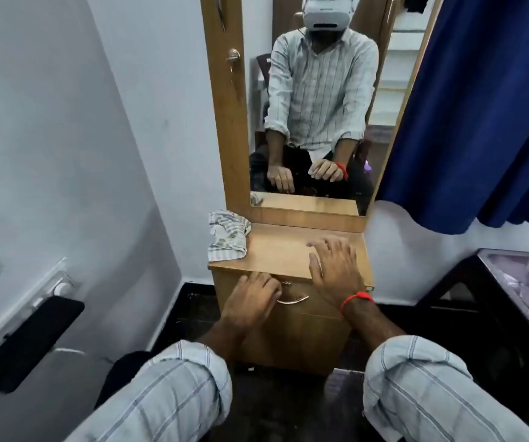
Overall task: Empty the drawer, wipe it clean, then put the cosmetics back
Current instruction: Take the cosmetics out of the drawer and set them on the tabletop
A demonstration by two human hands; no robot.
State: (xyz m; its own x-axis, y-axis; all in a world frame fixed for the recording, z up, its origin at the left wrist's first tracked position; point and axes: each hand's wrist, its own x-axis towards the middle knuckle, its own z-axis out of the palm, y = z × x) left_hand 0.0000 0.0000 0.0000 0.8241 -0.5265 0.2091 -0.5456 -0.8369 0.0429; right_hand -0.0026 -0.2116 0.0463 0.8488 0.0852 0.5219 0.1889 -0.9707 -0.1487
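Left hand (250, 295) reached the drawer's horizontal handle (293, 300), fingers curled, grip uncertain; right hand (336, 269) hovered open above counter (276, 250).

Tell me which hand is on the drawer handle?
The left hand, curled at the metal handle; the right hand, wearing a red thread, hovers spread over the dresser top.

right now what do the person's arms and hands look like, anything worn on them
Both hands are bare, no gloves. The right hand has a red thread band at its wrist; the left hand wears nothing. Both forearms are bare below rolled-up sleeves of a pale blue striped shirt.
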